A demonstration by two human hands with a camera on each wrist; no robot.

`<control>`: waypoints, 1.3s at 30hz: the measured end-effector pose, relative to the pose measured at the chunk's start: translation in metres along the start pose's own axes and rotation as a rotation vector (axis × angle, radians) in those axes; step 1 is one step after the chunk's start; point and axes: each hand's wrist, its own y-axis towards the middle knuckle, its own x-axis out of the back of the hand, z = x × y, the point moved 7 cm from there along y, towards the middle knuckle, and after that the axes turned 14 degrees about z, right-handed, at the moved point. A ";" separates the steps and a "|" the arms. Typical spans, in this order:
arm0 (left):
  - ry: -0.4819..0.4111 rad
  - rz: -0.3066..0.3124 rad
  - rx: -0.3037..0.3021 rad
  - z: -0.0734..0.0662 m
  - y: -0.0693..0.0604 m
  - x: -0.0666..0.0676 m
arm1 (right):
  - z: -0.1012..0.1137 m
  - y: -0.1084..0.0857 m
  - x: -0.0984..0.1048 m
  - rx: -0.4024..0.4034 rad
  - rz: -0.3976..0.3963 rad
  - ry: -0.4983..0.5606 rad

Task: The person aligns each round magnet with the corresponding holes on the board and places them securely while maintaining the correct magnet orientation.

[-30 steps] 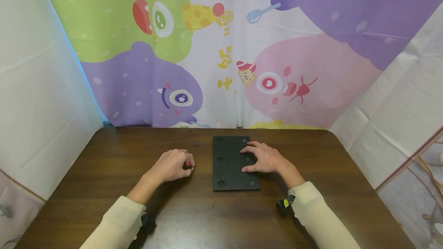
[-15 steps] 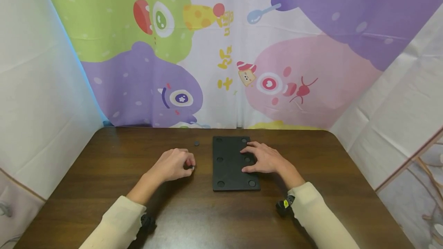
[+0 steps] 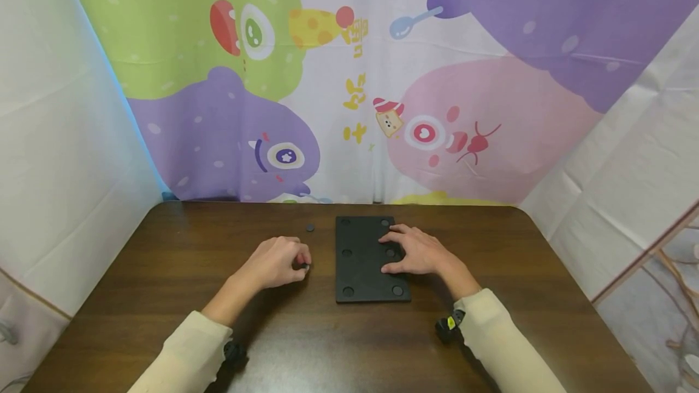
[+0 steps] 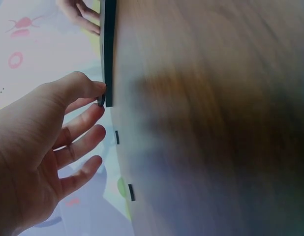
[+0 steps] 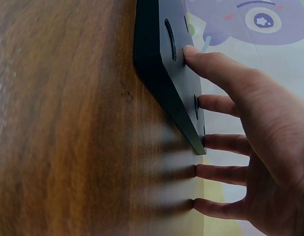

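Observation:
A flat black board (image 3: 366,259) with round recesses along its left and right sides lies on the table. My left hand (image 3: 277,262) is left of the board, pinching a small dark disc (image 4: 100,100) between thumb and index finger; in the left wrist view its other fingers are spread. My right hand (image 3: 423,251) rests on the board's right side; the right wrist view shows its thumb and nearer fingertips touching the board (image 5: 179,64), the other fingers reaching past the edge.
One small dark disc (image 3: 310,228) lies on the brown table (image 3: 327,344) behind my left hand. In the left wrist view, two dark pieces (image 4: 117,137) stand out near the table's far side. A printed curtain (image 3: 338,168) hangs behind the table.
My left hand has shifted very slightly right, toward the board, with the disc in its fingers. The right hand and the board hold still.

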 end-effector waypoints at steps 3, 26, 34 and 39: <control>0.009 -0.002 -0.006 -0.003 0.000 0.000 | 0.000 0.000 0.000 -0.001 -0.001 -0.003; -0.004 0.011 -0.035 -0.022 0.008 -0.001 | 0.001 -0.001 0.001 0.011 -0.010 -0.003; 0.008 0.005 -0.068 -0.030 0.012 -0.002 | 0.001 -0.001 0.001 0.014 -0.007 -0.003; -0.001 -0.005 -0.102 -0.036 0.014 -0.002 | 0.000 -0.001 0.000 0.012 -0.006 -0.002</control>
